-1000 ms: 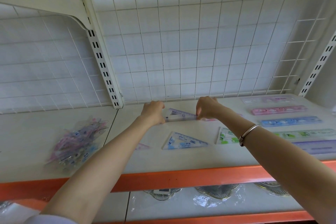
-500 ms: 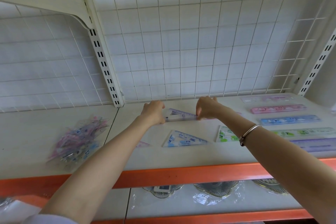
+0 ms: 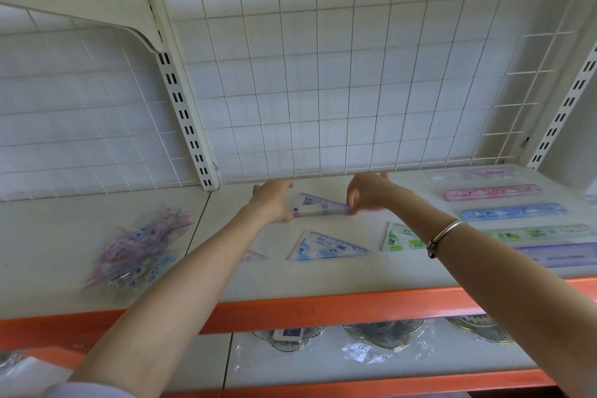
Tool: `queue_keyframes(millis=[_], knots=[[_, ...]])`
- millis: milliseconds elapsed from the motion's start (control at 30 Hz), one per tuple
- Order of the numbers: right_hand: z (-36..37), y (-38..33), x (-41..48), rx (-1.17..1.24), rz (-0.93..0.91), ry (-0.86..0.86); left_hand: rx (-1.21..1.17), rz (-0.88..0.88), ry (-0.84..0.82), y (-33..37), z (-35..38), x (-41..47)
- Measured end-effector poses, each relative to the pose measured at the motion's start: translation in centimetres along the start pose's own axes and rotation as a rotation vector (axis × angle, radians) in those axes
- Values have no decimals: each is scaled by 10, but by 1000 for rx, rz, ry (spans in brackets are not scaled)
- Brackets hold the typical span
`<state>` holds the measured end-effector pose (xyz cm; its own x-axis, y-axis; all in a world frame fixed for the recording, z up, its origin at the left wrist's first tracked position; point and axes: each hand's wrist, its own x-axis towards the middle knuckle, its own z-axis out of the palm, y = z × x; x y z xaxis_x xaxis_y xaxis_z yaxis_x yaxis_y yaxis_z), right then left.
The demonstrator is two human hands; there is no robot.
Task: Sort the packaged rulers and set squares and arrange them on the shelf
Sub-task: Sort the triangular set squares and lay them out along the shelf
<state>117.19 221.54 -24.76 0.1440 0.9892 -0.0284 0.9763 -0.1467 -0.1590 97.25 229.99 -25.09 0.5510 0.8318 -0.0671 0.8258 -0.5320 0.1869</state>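
Both hands reach to the back of the shelf (image 3: 323, 281), apart, one at each end of a purple set square (image 3: 318, 205). The left hand (image 3: 274, 200) has its fingers curled round the left corner; the right hand (image 3: 371, 192) pinches the right end, with a silver bracelet (image 3: 445, 233) on that wrist. The set square lies near the shelf's back edge, about mid-width, just below the wire grid panel (image 3: 323, 90). Whether it rests flat or is slightly lifted cannot be told.

Nearer the front edge lies a row of set squares: a blue set square (image 3: 326, 247) in the middle, a green set square (image 3: 400, 237) to its right, partly behind the right forearm, and a pink set square (image 3: 255, 256) mostly hidden by the left forearm.

At the right end of the shelf, five rulers lie parallel, back to front — a pale ruler (image 3: 475, 175), a pink ruler (image 3: 492, 192), a blue ruler (image 3: 513, 212), a green ruler (image 3: 536, 233) and a purple ruler (image 3: 559, 255), the last nearest the orange front edge (image 3: 323, 307).

On the left section of the shelf sits an unsorted pile (image 3: 139, 245) of pink and blue packaged pieces — well apart from the hands. Wrapped glass dishes (image 3: 384, 333) sit on the shelf below.
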Motion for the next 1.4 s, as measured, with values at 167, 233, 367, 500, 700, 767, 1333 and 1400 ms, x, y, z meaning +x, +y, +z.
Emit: queue_keyframes(millis=[167, 233, 367, 500, 700, 767, 1333, 1400], knots=[[-10, 2, -1, 116, 32, 61, -20, 10, -2, -1, -4, 0], [-13, 2, 0, 133, 48, 81, -30, 12, 7, -1, -8, 0], [-15, 1, 2, 133, 59, 98, -55, 28, 19, -2, -18, -2], [-18, -2, 1, 144, 55, 92, -73, 30, 34, -8, -23, -4], [-17, -22, 2, 163, -4, 87, -143, 45, 41, -25, -27, -11], [-14, -33, 3, 187, -57, 58, -171, 48, 28, -34, -27, -15], [20, -121, 7, -62, -279, 136, -40, 59, 101, -103, -25, -50], [17, -114, 12, -83, -217, 87, -42, 65, 99, -104, -25, -50]])
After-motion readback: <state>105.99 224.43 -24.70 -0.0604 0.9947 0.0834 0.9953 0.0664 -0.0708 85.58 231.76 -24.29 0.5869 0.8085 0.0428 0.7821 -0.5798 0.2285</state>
